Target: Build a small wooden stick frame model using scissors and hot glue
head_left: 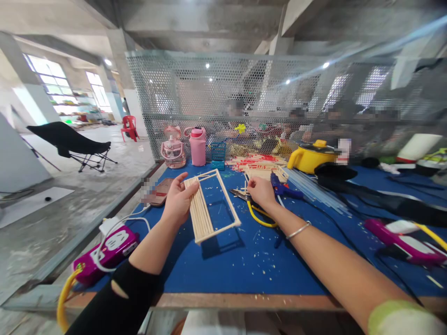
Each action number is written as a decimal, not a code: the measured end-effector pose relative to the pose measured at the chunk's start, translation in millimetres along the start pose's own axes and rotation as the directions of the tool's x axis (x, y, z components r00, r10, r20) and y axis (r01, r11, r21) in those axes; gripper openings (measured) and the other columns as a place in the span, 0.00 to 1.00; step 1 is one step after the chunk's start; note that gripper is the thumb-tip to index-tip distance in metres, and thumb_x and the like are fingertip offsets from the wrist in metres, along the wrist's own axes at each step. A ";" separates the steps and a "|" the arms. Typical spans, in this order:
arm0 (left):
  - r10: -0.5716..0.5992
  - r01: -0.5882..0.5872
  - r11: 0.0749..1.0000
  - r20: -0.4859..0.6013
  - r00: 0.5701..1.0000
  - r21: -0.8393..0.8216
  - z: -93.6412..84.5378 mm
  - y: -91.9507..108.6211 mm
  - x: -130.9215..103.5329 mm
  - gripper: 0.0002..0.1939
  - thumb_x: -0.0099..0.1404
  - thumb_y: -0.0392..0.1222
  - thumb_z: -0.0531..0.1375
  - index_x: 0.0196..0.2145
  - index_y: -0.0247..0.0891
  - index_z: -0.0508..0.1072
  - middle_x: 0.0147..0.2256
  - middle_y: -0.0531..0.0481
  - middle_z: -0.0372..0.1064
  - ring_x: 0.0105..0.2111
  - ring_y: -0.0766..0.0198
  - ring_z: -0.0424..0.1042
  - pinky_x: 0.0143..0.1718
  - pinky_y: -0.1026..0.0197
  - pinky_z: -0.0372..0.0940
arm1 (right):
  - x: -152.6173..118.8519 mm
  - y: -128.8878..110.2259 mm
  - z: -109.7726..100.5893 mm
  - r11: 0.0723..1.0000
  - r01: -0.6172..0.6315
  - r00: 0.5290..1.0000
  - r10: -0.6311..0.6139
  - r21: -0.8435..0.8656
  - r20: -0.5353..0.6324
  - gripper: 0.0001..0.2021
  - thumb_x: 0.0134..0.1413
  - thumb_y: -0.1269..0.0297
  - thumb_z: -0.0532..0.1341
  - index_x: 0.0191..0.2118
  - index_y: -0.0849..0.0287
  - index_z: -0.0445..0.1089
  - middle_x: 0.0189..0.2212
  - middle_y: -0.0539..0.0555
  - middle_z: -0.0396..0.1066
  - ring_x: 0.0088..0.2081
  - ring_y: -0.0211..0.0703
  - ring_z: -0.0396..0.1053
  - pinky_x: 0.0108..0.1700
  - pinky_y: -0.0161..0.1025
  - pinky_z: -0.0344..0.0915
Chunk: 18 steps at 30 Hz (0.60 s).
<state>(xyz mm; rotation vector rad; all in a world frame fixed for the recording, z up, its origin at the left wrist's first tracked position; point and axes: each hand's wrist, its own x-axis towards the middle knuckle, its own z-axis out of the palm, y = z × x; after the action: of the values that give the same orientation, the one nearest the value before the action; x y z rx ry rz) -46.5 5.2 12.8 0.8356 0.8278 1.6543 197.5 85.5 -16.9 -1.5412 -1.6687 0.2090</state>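
Observation:
My left hand [179, 197] grips the left side of a wooden stick frame [202, 211], thumb on top. Several sticks lie side by side across the frame's left part, and its right part is an open rectangle. The frame is held tilted above the blue table. My right hand [261, 191] is closed in a pinch beside short stick pieces and scissors [240, 194] with yellow handles; what its fingertips hold is too small to make out. A blue glue gun [284, 188] lies just right of that hand. Behind it rests a second stick frame [270, 173].
Red-tipped sticks [256, 161], clear glue sticks [314, 190] and a yellow pot [312, 157] stand farther back. Pink bottles [198, 148], a phone [162, 191] and a purple power strip [104, 253] are on the left. Another power strip [401, 242] lies right. People sit behind the mesh screen [209, 93].

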 end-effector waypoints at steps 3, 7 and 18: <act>-0.010 0.007 0.999 0.074 0.997 0.032 0.2 -5.0 -2.2 0.32 0.48 0.35 0.69 0.48 0.38 0.60 0.28 0.55 0.69 0.24 0.69 0.70 0.29 0.64 0.67 | 0.2 -3.5 -3.1 0.999 -0.023 0.999 0.022 0.037 0.023 0.01 0.42 0.70 0.60 0.26 0.58 0.69 0.26 0.55 0.72 0.31 0.45 0.68 0.38 0.40 0.61; 0.161 -0.165 0.982 0.048 0.986 0.097 6.3 -11.0 -9.4 0.32 0.53 0.41 0.67 0.51 0.40 0.57 0.34 0.53 0.67 0.28 0.69 0.70 0.32 0.64 0.67 | -23.9 -25.5 -29.8 0.982 -0.005 0.995 -0.015 0.189 0.100 0.17 0.56 0.51 0.52 0.38 0.59 0.70 0.36 0.57 0.74 0.37 0.44 0.70 0.37 0.38 0.64; 0.411 -0.423 0.881 0.101 0.906 0.209 29.2 -31.8 -43.4 0.31 0.58 0.40 0.62 0.56 0.44 0.53 0.46 0.47 0.61 0.39 0.68 0.70 0.40 0.64 0.67 | -82.8 -64.4 -90.6 0.961 0.054 0.882 -0.174 0.273 0.438 0.12 0.55 0.55 0.56 0.33 0.58 0.69 0.24 0.48 0.66 0.25 0.35 0.60 0.28 0.34 0.55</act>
<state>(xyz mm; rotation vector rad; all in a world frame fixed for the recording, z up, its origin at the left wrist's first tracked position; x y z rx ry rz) 2.4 -27.3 -4.3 1.2860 0.8502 1.9229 200.5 -39.2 43.6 -1.2528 -1.9995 0.7452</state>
